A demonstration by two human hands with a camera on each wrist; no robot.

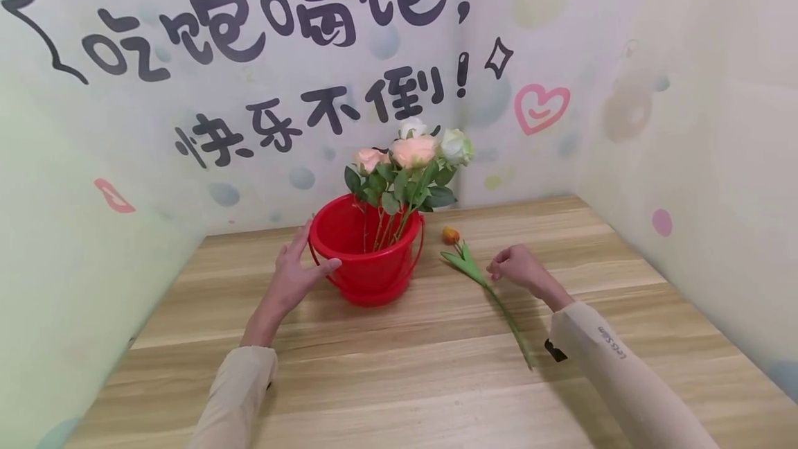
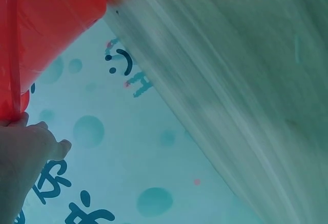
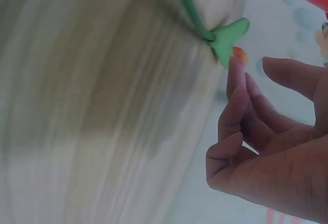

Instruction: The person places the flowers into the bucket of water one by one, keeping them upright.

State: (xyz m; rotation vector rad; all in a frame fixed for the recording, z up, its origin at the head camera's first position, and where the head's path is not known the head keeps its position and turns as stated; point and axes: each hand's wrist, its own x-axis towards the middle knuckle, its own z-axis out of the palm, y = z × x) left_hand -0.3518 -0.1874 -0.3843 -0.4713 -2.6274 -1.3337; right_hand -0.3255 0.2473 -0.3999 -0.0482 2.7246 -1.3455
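A red bucket (image 1: pixel 374 283) stands on the wooden table, its thin red handle hanging down. Inside it are several artificial roses (image 1: pixel 414 152), pink and white with green leaves. My left hand (image 1: pixel 296 276) rests against the bucket's left side, thumb and fingers spread along the wall below the rim. An orange tulip (image 1: pixel 464 262) with a green stem lies on the table to the right of the bucket. Just right of its stem, my right hand (image 1: pixel 520 267) hovers with fingers loosely bent and nothing between them. In the right wrist view, a gap shows between thumb and fingertips (image 3: pixel 237 70).
The wooden tabletop (image 1: pixel 399 386) meets printed walls (image 1: pixel 249 109) at the back and both sides. Close behind the bucket, the roses lean toward the back wall. A small black object (image 1: pixel 555 350) shows beneath the right sleeve.
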